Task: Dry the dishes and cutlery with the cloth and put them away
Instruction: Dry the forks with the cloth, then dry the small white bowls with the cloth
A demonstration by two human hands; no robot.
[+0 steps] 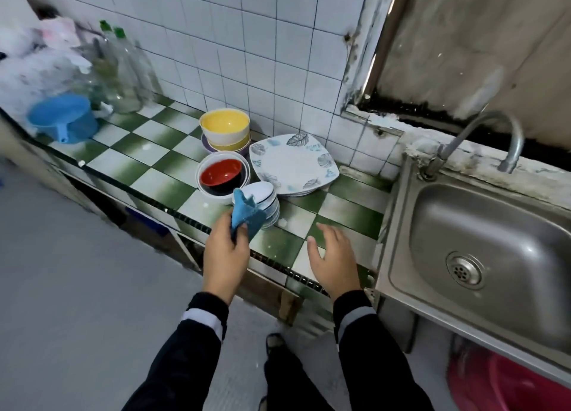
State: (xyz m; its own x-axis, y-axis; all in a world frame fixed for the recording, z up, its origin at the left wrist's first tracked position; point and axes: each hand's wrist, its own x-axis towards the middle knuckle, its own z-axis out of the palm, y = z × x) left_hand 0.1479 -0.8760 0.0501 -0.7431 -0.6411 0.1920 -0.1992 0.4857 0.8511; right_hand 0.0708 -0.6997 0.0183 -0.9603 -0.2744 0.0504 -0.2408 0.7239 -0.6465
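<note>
While yellow bowls [224, 129] and a red bowl [221, 173] nested in white wait far back on the checkered counter [148, 163], the left hand [227, 253] grips the blue cloth [247, 214] in curled fingers, its tip against a leaning stack of small white dishes [267, 199] near the edge. Leaf-print plates [293, 163] lie just right; the right hand [335, 256] hovers near, fingers spread, holding nothing; the sink [482, 240] is at the right. Likely risk: the tilted stack sits close to the edge, so a snagging cloth or a wet one-handed lift could topple it.
</note>
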